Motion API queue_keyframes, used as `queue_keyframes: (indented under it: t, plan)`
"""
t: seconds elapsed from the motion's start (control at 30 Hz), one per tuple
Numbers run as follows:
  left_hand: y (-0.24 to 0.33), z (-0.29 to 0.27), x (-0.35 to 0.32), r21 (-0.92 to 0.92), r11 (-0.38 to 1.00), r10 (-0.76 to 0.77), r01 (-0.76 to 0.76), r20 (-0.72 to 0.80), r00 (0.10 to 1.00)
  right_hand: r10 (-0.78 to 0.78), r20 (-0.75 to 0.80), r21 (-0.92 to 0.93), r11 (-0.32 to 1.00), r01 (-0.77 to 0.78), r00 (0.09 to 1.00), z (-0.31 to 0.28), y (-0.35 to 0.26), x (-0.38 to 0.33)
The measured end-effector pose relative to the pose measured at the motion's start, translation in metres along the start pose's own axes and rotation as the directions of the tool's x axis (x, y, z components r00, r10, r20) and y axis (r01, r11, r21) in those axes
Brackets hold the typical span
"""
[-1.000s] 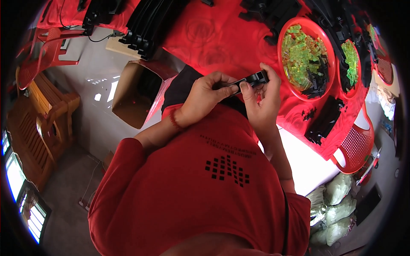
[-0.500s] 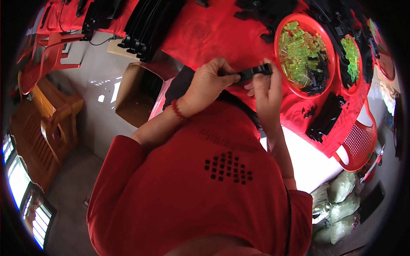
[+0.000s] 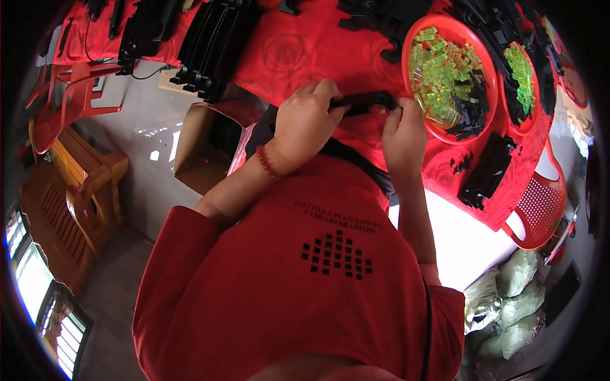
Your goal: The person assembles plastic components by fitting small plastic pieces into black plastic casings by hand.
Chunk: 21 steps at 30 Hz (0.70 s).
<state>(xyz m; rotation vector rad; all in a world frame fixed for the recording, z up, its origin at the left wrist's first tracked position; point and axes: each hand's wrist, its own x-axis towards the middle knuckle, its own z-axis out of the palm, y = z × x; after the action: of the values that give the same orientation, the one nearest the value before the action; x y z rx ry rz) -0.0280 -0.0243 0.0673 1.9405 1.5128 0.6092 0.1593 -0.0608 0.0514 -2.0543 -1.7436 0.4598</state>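
Note:
A slim black plastic part [image 3: 363,101] is held up in front of me, over the near edge of the red-covered table. My left hand [image 3: 307,119], with a red bead bracelet at the wrist, grips its left end between thumb and curled fingers. At the part's right end, my right hand [image 3: 405,130] is closed in a pinch, its fingertips against or just beside the part. Whether a small piece sits in that pinch is too small to tell. Just right of that hand stands a round red tray [image 3: 416,38] with yellow-green clear pieces [image 3: 445,76] and small black pieces [image 3: 473,120].
Several long black plastic parts [image 3: 213,47] lie stacked at the far left of the table cloth [image 3: 286,54]. More black strips [image 3: 489,168] lie at right, below a second red tray [image 3: 525,124]. An open cardboard box [image 3: 194,146] stands left, near a wooden bench [image 3: 57,203] and red chairs [image 3: 540,209].
The black part has turned more level and risen slightly. My right hand has lowered its upright fingers and drawn them into a pinch at the part's right end.

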Motion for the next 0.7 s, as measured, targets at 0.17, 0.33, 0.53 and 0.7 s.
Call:
queue_keyframes:
  t: [0.17, 0.33, 0.53, 0.7]
  plan:
    - [-0.006, -0.01, 0.001, -0.125, 0.975, -0.175, 0.183, 0.078, 0.982, 0.092, 0.048, 0.04, 0.995, -0.094, 0.995, 0.002, -0.016, 0.002]
    - [-0.006, -0.008, 0.008, -0.357, 0.87, -0.269, 0.342, 0.237, 0.933, 0.077, 0.068, 0.077, 0.994, -0.082, 0.995, 0.002, -0.006, 0.001]
    - [-0.014, -0.001, 0.005, -0.442, 0.864, -0.152, 0.241, 0.226, 0.962, 0.156, 0.036, 0.654, 0.743, -0.141, 0.987, -0.019, -0.011, -0.003]
    - [-0.014, 0.01, 0.002, -0.329, 0.944, -0.015, 0.027, 0.04, 0.999, 0.118, 0.14, 0.827, 0.532, -0.181, 0.983, -0.018, -0.031, 0.0]
